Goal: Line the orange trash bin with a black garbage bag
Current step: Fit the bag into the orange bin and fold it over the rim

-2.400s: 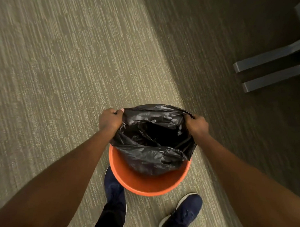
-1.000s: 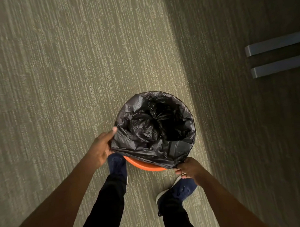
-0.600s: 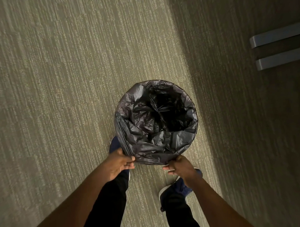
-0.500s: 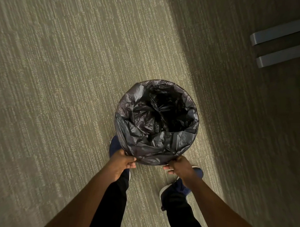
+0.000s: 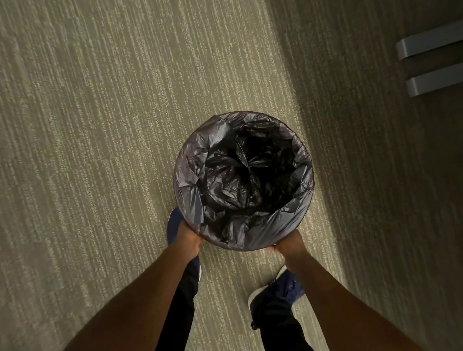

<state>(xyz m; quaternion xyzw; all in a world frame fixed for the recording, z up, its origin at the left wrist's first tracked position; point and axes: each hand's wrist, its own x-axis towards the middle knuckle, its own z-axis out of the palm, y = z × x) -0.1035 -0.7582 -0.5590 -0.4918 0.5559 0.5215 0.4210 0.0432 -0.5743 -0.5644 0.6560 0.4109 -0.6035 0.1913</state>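
Observation:
A black garbage bag (image 5: 241, 180) covers the whole round mouth of the trash bin and is folded down over its rim; none of the orange bin shows. Crumpled plastic fills the dark inside. My left hand (image 5: 188, 238) sits at the near-left side of the bin, fingers tucked under the bag's folded edge. My right hand (image 5: 289, 245) is at the near-right side, fingers curled under the bag's lower edge. The fingertips of both hands are hidden beneath the plastic.
The bin stands on striped beige carpet (image 5: 93, 154). My two dark blue shoes (image 5: 277, 292) and black trouser legs are just behind the bin. Two grey metal bars (image 5: 436, 60) lie at the upper right in a shadowed strip.
The bag has been pulled down over the near rim, hiding the last orange edge. Both hands moved from the rim's sides to the near underside, then slightly apart along the bag's edge.

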